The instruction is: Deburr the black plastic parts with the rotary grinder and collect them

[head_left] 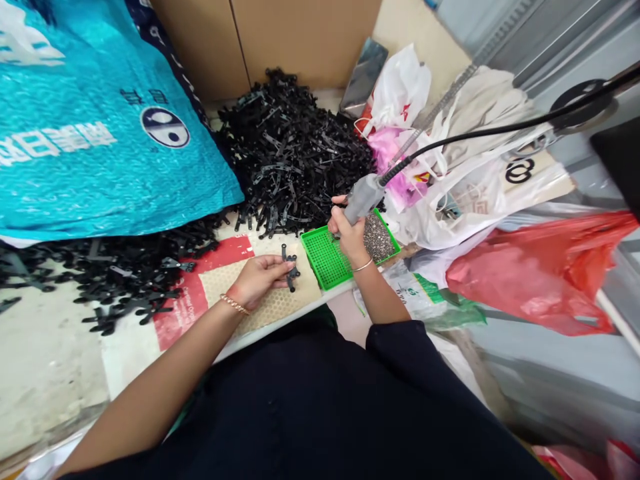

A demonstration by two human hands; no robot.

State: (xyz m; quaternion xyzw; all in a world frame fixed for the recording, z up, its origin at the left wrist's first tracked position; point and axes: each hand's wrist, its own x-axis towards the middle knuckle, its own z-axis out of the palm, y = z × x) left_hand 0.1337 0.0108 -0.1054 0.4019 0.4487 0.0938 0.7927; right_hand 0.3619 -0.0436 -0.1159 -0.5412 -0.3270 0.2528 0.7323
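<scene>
Between the fingertips of my left hand (265, 277) is a small black plastic part (290, 268) with jointed arms, held just above a tan dimpled mat (250, 327). My right hand (350, 233) is wrapped round a grey electric screwdriver (364, 197), its black cable running off to the upper right. Directly under that hand lies a green perforated tray (325, 267); small metal screws (379, 240) fill its right side. The tip of the screwdriver is hidden by my right hand.
A large heap of black plastic parts (295, 153) rises behind the mat, with more parts (115, 280) spread to the left. A blue printed sack (100, 133) leans over them. White plastic bags (425, 220) and a red bag (540, 273) crowd the right. Cardboard (305, 40) stands at the back.
</scene>
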